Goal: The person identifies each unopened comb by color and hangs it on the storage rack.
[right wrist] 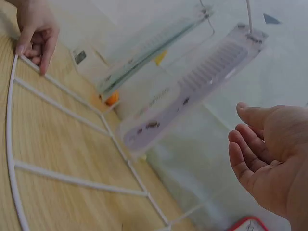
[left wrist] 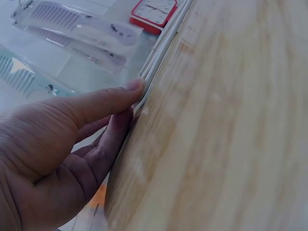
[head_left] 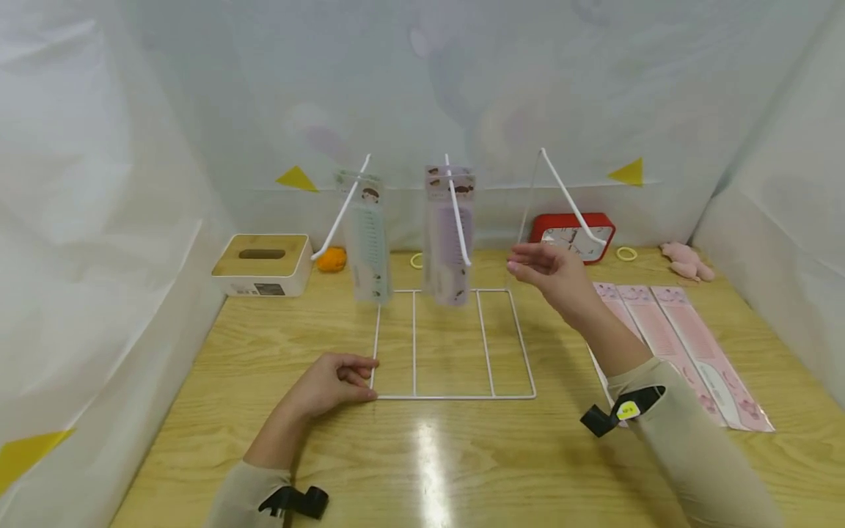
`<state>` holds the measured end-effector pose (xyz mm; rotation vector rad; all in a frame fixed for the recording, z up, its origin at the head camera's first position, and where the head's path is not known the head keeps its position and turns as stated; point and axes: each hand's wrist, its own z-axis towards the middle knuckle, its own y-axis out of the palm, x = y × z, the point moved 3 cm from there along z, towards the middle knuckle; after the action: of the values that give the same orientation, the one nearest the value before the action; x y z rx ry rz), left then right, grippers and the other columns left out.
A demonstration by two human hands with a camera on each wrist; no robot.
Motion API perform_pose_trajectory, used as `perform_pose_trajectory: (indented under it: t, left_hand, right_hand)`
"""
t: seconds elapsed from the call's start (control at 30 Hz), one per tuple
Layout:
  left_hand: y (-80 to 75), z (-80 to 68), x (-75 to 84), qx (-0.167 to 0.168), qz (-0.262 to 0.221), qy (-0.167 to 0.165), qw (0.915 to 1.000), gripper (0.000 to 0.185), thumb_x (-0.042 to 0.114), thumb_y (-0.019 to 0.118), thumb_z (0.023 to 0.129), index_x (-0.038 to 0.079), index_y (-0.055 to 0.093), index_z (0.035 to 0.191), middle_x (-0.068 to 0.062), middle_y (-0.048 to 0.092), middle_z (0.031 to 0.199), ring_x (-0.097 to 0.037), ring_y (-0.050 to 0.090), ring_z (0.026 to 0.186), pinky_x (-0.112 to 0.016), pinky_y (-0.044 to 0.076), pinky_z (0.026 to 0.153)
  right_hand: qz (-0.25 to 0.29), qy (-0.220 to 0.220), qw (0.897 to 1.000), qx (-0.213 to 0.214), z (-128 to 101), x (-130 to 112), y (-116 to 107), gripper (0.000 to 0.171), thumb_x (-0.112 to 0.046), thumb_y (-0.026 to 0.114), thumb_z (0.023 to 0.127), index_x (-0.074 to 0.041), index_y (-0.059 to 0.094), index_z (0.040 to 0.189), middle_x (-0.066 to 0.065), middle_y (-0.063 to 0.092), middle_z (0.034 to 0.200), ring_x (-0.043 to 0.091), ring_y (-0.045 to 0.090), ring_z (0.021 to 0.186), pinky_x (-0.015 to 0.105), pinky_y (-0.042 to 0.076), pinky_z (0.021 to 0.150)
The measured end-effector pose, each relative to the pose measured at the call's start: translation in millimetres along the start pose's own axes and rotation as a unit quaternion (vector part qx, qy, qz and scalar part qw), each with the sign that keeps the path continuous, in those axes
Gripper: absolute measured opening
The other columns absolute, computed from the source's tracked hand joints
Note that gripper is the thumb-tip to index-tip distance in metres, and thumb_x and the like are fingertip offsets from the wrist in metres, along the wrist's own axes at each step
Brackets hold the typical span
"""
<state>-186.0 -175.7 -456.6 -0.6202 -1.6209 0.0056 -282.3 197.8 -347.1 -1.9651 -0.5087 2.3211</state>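
Observation:
A white wire rack lies with its base [head_left: 455, 397] flat on the wooden table, and three hooks rise from its back. A teal comb pack [head_left: 366, 235] hangs on the left hook and a purple comb pack [head_left: 449, 235] on the middle one. The right hook [head_left: 571, 202] is bare. My left hand [head_left: 343, 380] rests on the base's front-left corner, its fingertips [left wrist: 134, 86] pressing the wire [left wrist: 163, 48]. My right hand [head_left: 538, 270] hovers empty just left of the bare hook, fingers relaxed and palm [right wrist: 269, 154] showing, beside the purple pack [right wrist: 192, 91].
Several pink comb packs [head_left: 673, 330] lie flat on the right of the table. Along the back stand a wooden-topped tissue box [head_left: 262, 264], an orange ball [head_left: 331, 259], a red clock [head_left: 574, 235], a yellow ring [head_left: 626, 254] and a pink toy [head_left: 686, 260]. White sheeting encloses the table.

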Motion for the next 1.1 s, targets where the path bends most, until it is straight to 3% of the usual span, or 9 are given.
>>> perform_pose_trajectory:
  t: [0.1, 0.3, 0.4, 0.53, 0.73, 0.93, 1.1]
  left_hand:
    - [-1.3, -1.0, -0.9, 0.001, 0.003, 0.001, 1.0, 0.052, 0.01, 0.085, 0.078, -0.004, 0.067, 0.125, -0.014, 0.069, 0.1, -0.015, 0.066, 0.085, -0.021, 0.055, 0.073]
    - [0.8, -1.6, -0.2, -0.002, -0.002, -0.001, 1.0, 0.051, 0.009, 0.085, 0.079, -0.004, 0.066, 0.125, -0.015, 0.07, 0.101, -0.017, 0.065, 0.086, -0.021, 0.055, 0.072]
    - [1.5, -1.8, 0.0, -0.002, -0.001, -0.004, 1.0, 0.051, 0.009, 0.085, 0.079, -0.004, 0.067, 0.125, -0.014, 0.07, 0.102, -0.016, 0.064, 0.087, -0.02, 0.054, 0.072]
    - [0.6, -1.2, -0.4, 0.001, 0.004, -0.005, 1.0, 0.051, 0.009, 0.085, 0.079, -0.003, 0.067, 0.124, -0.013, 0.07, 0.101, -0.016, 0.065, 0.086, -0.02, 0.054, 0.072]
    - [0.9, -0.7, -0.5, 0.0, 0.004, -0.003, 1.0, 0.05, 0.009, 0.084, 0.079, -0.003, 0.067, 0.125, -0.013, 0.07, 0.102, -0.015, 0.066, 0.086, -0.02, 0.054, 0.072]
    - [1.6, -1.0, -0.9, 0.001, 0.001, -0.008, 1.0, 0.051, 0.009, 0.084, 0.079, -0.003, 0.066, 0.126, -0.014, 0.069, 0.102, -0.016, 0.066, 0.085, -0.021, 0.054, 0.071]
    - [0.1, -0.4, -2.1, 0.004, 0.004, -0.007, 1.0, 0.051, 0.009, 0.085, 0.079, -0.003, 0.067, 0.125, -0.014, 0.069, 0.102, -0.016, 0.066, 0.086, -0.021, 0.054, 0.071]
  right_hand:
    - [-0.058, 0.008, 0.998, 0.007, 1, 32, -17, 0.049, -0.028, 0.068, 0.096, -0.001, 0.058, 0.135, -0.009, 0.069, 0.108, 0.002, 0.068, 0.097, 0.016, 0.055, 0.082]
    - [-0.175, 0.01, 0.984, 0.017, 4, 86, -59, 0.049, -0.027, 0.067, 0.097, 0.0, 0.057, 0.137, 0.021, 0.066, 0.122, -0.007, 0.061, 0.085, 0.017, 0.054, 0.07]
    - [-0.215, 0.024, 0.976, 0.01, 3, 102, -77, 0.053, -0.029, 0.067, 0.097, 0.001, 0.055, 0.139, 0.023, 0.065, 0.126, -0.007, 0.057, 0.085, 0.018, 0.052, 0.067]
    - [-0.257, 0.024, 0.966, -0.004, 6, 114, -94, 0.053, -0.029, 0.068, 0.096, -0.001, 0.055, 0.139, 0.021, 0.066, 0.125, 0.0, 0.056, 0.087, 0.019, 0.049, 0.066]
    - [-0.278, 0.028, 0.959, -0.053, 8, 123, -108, 0.056, -0.022, 0.073, 0.093, -0.003, 0.053, 0.142, 0.02, 0.063, 0.132, 0.014, 0.056, 0.087, 0.02, 0.047, 0.069]
    - [-0.325, 0.047, 0.939, -0.099, 9, 121, -113, 0.064, -0.024, 0.079, 0.088, -0.006, 0.052, 0.143, 0.02, 0.059, 0.136, 0.018, 0.051, 0.079, 0.026, 0.043, 0.067]
    - [-0.316, 0.037, 0.943, -0.097, 12, 125, -114, 0.063, -0.019, 0.08, 0.086, -0.005, 0.053, 0.142, 0.022, 0.061, 0.132, 0.015, 0.052, 0.076, 0.024, 0.043, 0.067]
